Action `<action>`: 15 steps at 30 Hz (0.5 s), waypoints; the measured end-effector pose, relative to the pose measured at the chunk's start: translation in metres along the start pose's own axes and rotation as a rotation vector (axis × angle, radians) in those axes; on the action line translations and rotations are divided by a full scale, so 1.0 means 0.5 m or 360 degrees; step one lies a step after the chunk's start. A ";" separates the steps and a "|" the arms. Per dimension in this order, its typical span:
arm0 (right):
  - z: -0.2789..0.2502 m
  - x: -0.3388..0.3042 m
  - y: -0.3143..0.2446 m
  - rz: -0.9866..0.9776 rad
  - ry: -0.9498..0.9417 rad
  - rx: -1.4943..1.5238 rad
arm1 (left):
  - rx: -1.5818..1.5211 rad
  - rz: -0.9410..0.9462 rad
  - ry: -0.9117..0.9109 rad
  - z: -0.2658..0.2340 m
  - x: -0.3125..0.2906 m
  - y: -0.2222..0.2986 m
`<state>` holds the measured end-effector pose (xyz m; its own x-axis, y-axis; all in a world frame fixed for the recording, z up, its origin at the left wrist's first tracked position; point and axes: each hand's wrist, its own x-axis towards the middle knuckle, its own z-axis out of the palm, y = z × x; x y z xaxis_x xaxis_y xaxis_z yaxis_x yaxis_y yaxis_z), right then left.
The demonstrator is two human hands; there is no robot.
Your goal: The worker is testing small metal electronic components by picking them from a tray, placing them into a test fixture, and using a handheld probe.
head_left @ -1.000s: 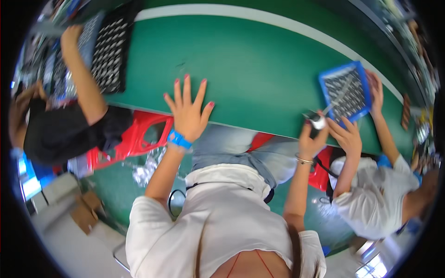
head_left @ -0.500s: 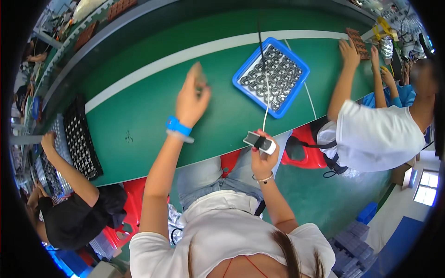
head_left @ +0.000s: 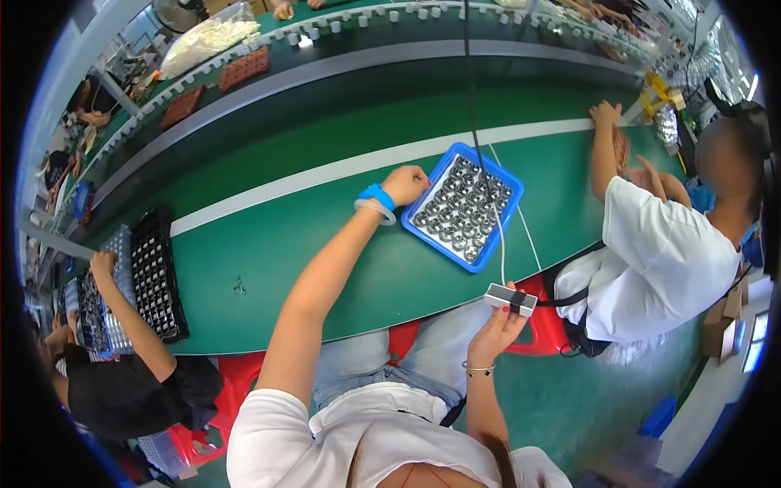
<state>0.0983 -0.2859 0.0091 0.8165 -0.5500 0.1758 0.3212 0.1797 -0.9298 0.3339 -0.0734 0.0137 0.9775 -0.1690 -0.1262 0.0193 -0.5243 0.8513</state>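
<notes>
Blue tray (head_left: 437, 245) is set just right of the curled left hand (head_left: 404, 185), whose grip is unclear; a white device (head_left: 500, 296) is pinched by the right hand (head_left: 495, 332).

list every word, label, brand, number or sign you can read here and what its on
No text can be read anywhere.
Small device in the right hand: no readable marking.
Blue tray: none readable.
Blue wristband: none readable.
Dark specks on the green table: too small to tell whether marks or loose bits.
Background: too small or blurred.
</notes>
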 end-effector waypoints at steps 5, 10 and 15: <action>0.013 0.024 -0.012 -0.0007 0.0079 -0.0053 | -0.0267 -0.0207 -0.0070 -0.034 -0.094 -0.006; 0.044 0.018 -0.001 0.0078 -0.0088 0.0022 | -0.0541 -0.0427 0.0021 -0.065 -0.230 -0.048; 0.110 -0.010 0.032 0.0194 -0.0297 0.0105 | -0.1006 -0.0584 0.0207 -0.058 -0.387 -0.056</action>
<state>0.1257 -0.2356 0.0109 0.9238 -0.3616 0.1258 0.2404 0.2921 -0.9257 0.1505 -0.0018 0.0291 0.9012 0.0452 -0.4311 0.4284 0.0592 0.9017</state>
